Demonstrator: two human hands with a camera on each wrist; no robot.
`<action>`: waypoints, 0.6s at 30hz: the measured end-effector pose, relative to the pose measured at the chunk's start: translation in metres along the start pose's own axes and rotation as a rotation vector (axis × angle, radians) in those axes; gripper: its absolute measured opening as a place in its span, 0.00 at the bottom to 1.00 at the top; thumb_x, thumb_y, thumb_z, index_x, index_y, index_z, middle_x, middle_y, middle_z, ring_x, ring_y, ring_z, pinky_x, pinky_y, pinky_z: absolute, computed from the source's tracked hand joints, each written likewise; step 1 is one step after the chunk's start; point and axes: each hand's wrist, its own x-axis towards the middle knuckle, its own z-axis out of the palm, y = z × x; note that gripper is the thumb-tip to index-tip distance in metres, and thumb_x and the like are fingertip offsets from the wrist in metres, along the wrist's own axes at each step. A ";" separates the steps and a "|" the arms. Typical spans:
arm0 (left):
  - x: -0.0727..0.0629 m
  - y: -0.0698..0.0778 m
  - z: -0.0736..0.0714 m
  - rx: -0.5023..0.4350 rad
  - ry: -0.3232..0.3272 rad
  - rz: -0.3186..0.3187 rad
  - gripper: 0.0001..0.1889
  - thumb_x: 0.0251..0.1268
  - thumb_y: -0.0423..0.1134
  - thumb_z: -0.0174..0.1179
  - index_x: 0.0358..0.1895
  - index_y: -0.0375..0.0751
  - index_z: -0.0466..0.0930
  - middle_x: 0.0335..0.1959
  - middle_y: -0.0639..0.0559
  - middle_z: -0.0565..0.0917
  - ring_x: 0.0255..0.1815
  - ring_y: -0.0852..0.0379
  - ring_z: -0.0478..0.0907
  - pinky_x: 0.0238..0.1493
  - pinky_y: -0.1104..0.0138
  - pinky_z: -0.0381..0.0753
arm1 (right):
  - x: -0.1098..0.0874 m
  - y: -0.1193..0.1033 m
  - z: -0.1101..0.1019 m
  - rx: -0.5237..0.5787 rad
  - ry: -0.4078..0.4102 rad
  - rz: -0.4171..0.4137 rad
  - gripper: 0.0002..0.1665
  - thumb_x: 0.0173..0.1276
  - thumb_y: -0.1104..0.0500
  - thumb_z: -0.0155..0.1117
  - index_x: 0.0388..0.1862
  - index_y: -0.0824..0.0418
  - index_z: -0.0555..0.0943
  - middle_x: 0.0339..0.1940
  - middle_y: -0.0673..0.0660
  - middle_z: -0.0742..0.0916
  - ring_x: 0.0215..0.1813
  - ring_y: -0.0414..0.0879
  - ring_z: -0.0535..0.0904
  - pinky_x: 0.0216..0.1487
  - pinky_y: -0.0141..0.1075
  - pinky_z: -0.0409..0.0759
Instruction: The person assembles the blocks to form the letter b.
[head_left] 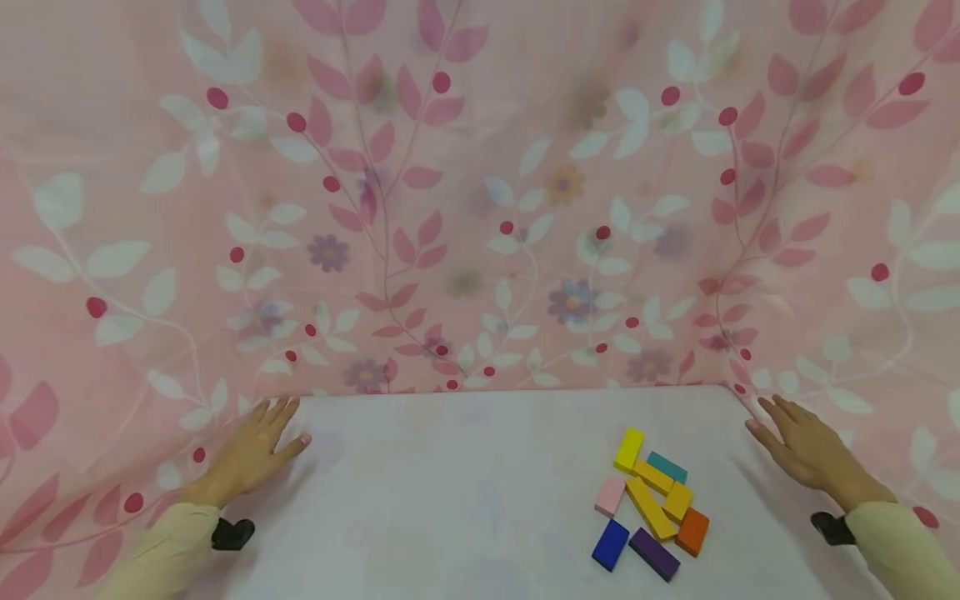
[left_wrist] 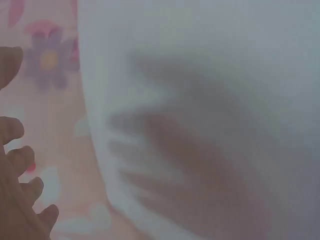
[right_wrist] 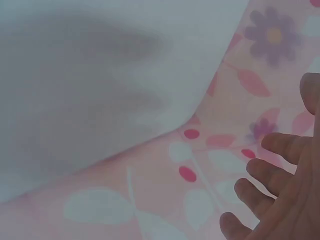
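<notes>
My left hand [head_left: 251, 450] is held over the far left corner of the white table [head_left: 420, 492], its fingers straight and the thumb spread. Over the far right edge hovers my right hand [head_left: 810, 446], fingers extended too. Neither holds anything. Nearer the right hand lies a loose group of coloured blocks: a yellow block [head_left: 629, 450], a teal one [head_left: 667, 467], a pink one [head_left: 611, 496], a dark blue one [head_left: 611, 545], a purple one [head_left: 655, 554], an orange one [head_left: 692, 532] and several amber ones, such as a long amber block [head_left: 650, 508].
Behind the table hangs a pink curtain [head_left: 465, 250] with leaves and flowers, which also runs along both sides. A black wrist strap piece [head_left: 232, 534] shows below the left sleeve [head_left: 165, 546], another [head_left: 832, 528] by the right sleeve. Hand shadows fall on the table.
</notes>
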 end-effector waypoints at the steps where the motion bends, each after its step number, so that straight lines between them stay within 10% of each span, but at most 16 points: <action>1: -0.001 0.005 0.004 0.000 0.007 0.016 0.44 0.79 0.59 0.57 0.83 0.29 0.57 0.83 0.24 0.56 0.82 0.18 0.48 0.76 0.25 0.50 | 0.000 -0.002 0.002 0.004 -0.006 0.005 0.44 0.87 0.41 0.46 0.78 0.79 0.61 0.75 0.87 0.65 0.71 0.87 0.60 0.65 0.83 0.59; 10: -0.004 0.090 0.073 -0.017 0.040 0.246 0.37 0.78 0.52 0.61 0.80 0.33 0.66 0.81 0.30 0.65 0.80 0.22 0.60 0.72 0.30 0.65 | -0.004 -0.043 0.035 0.017 -0.029 0.009 0.44 0.82 0.41 0.57 0.76 0.77 0.66 0.75 0.86 0.67 0.71 0.84 0.64 0.67 0.81 0.62; 18: 0.004 0.197 0.118 -0.119 -0.175 0.377 0.34 0.82 0.53 0.55 0.82 0.40 0.64 0.85 0.37 0.61 0.87 0.31 0.52 0.80 0.35 0.60 | -0.010 -0.099 0.059 0.073 -0.048 -0.065 0.40 0.75 0.42 0.68 0.73 0.69 0.76 0.75 0.79 0.72 0.71 0.80 0.68 0.65 0.79 0.68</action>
